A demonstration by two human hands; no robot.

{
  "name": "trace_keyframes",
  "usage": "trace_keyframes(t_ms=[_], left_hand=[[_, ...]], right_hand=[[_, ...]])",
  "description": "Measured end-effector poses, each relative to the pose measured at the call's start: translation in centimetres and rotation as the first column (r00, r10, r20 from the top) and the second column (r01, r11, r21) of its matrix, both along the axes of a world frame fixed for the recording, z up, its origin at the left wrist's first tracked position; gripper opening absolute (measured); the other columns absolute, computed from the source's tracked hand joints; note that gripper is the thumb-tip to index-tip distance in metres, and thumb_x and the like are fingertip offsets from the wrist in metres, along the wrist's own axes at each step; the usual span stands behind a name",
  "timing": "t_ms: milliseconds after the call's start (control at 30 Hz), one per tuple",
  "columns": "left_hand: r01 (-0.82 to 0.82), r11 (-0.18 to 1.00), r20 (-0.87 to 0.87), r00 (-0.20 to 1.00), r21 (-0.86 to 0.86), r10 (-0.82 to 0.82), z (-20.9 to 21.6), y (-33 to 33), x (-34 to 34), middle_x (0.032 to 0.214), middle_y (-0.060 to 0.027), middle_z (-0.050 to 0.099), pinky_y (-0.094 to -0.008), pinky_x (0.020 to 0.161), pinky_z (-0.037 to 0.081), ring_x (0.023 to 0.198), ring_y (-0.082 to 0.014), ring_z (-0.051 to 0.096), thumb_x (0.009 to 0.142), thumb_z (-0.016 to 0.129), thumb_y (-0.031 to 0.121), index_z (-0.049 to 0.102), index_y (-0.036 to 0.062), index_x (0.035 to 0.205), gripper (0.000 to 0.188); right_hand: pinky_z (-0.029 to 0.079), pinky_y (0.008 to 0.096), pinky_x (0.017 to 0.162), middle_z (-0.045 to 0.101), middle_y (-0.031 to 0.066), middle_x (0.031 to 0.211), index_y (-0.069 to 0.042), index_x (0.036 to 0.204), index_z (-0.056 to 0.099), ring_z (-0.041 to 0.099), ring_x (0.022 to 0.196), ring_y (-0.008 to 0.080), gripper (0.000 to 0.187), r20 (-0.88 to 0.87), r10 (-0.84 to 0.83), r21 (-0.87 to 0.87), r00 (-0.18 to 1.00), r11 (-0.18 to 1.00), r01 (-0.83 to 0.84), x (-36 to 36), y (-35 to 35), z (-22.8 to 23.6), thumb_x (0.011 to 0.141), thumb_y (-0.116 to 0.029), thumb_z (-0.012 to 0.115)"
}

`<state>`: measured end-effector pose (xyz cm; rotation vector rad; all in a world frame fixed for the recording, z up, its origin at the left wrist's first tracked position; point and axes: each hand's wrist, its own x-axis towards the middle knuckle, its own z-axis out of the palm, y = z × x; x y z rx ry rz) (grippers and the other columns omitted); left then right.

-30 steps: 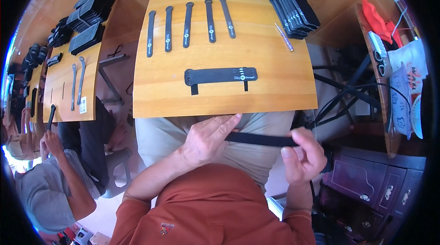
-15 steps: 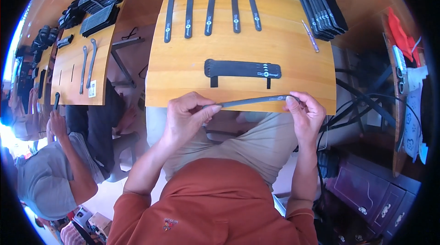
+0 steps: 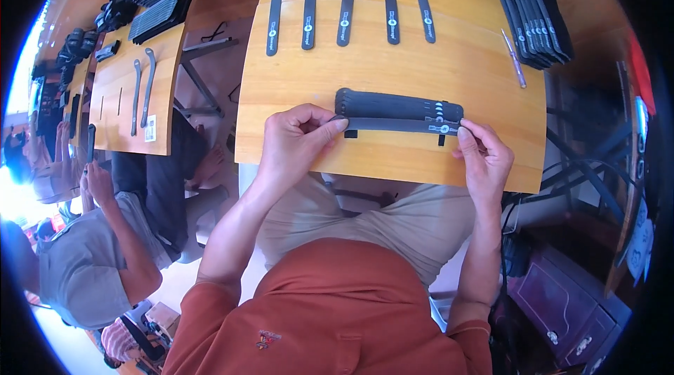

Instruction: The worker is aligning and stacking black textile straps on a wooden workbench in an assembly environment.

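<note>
Pinching the left end of a gray strap, the left fingers held it along the near edge of a strap stack on the wooden surface; the right fingers pinched its other end.

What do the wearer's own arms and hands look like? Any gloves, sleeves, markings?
Left hand and right hand are bare: no gloves visible. Forearms are uncovered too, with no watch or bracelet showing. Left sleeve and right sleeve are short and rust-red, matching the shirt, which has a small multicoloured chest emblem. No cables visible on either arm.
</note>
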<state>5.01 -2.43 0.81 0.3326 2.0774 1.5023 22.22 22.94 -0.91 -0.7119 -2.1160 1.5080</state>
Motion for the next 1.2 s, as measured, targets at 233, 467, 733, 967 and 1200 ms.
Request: trace_keyframes(t_ms=[233, 467, 733, 967, 1200], left_hand=[[0.039, 0.997, 0.038, 0.998, 0.073, -0.042, -0.8, 0.6, -0.9, 0.084, -0.0045, 0.073, -0.0207, 0.065, 0.054, 0.071, -0.0067, 0.065, 0.099, 0.072, 0.005, 0.073, -0.0057, 0.108, 0.014], [0.018, 0.998, 0.041, 0.999, -0.063, -0.015, -0.9, 0.8, -1.6, 0.083, -0.0051, 0.073, -0.0211, 0.068, 0.056, 0.073, -0.0069, 0.066, 0.099, 0.071, 0.004, 0.072, -0.0052, 0.107, 0.012], [0.004, 0.999, 0.051, 0.999, -0.053, -0.002, -0.5, 0.9, -1.6, 0.081, -0.0041, 0.072, -0.0205, 0.067, 0.055, 0.071, -0.0062, 0.066, 0.099, 0.071, 0.005, 0.073, -0.0053, 0.105, 0.012], [0.041, 0.996, 0.023, 0.999, -0.082, -0.039, -1.4, 0.7, -1.7, 0.08, -0.0035, 0.072, -0.0201, 0.065, 0.053, 0.07, -0.0055, 0.064, 0.1, 0.071, 0.005, 0.073, -0.0059, 0.106, 0.013], [0.04, 0.997, -0.007, 0.999, -0.07, -0.04, -1.6, 0.7, -1.9, 0.077, -0.007, 0.075, -0.0247, 0.063, 0.054, 0.069, -0.0072, 0.067, 0.096, 0.072, 0.005, 0.075, -0.007, 0.103, 0.014]], right_hand=[[0.053, 0.0222, 0.058, 0.067, 0.0056, 0.093, 0.005, 0.116, 0.073, 0.061, 0.07, 0.0081, 0.02, 0.074, 0.007, -0.004, 0.997, 1.0, -0.007, -0.5, 0.8, -0.3, 0.101, -0.008, 0.069], [0.053, 0.0212, 0.054, 0.068, 0.0042, 0.093, 0.004, 0.114, 0.073, 0.061, 0.072, 0.0069, 0.019, 0.106, -0.035, -0.016, 0.994, 0.999, 0.037, -0.7, 0.9, -0.7, 0.099, -0.006, 0.071], [0.053, 0.0214, 0.053, 0.069, 0.0048, 0.093, 0.005, 0.113, 0.074, 0.061, 0.072, 0.0068, 0.018, 0.129, -0.052, 0.054, 0.99, 0.997, 0.046, -0.9, 0.8, -0.6, 0.099, -0.006, 0.072], [0.049, 0.0213, 0.05, 0.068, 0.0064, 0.092, 0.006, 0.111, 0.073, 0.06, 0.068, 0.0073, 0.017, 0.126, -0.034, 0.093, 0.991, 0.995, 0.022, -1.1, 1.0, -0.5, 0.099, -0.005, 0.07], [0.048, 0.0226, 0.056, 0.068, 0.0072, 0.089, 0.007, 0.109, 0.074, 0.061, 0.068, 0.0091, 0.014, 0.138, -0.035, 0.124, 0.99, 0.992, 0.018, -1.2, 1.0, -0.4, 0.097, -0.002, 0.071]])
